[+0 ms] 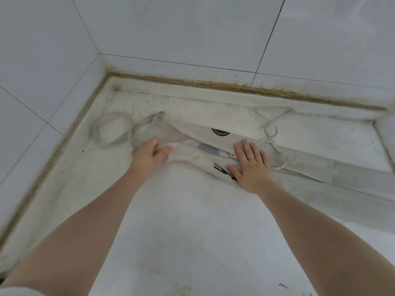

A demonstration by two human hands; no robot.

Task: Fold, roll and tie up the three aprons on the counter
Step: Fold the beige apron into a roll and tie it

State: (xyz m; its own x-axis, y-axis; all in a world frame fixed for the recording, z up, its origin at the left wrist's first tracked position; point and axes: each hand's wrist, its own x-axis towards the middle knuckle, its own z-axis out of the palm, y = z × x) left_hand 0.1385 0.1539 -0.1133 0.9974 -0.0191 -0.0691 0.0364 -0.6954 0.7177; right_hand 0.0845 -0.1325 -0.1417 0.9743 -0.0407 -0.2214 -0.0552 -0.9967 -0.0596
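Observation:
A pale cream apron (192, 133) with black printed marks lies rumpled on the white counter (181, 221), near the back corner. Its neck loop (111, 130) lies to the left and thin tie straps (271, 124) trail to the right. My left hand (149, 155) grips a bunched fold at the apron's left end. My right hand (250, 165), wearing a ring, presses flat on the cloth with fingers spread. More pale fabric (320, 174) stretches away to the right under the apron; I cannot tell whether it is a separate apron.
Grey-white tiled walls (192, 28) meet at the corner behind the counter, with a dirty brown sealant line (213, 83) along the joint. A raised ledge (386, 133) stands at the far right.

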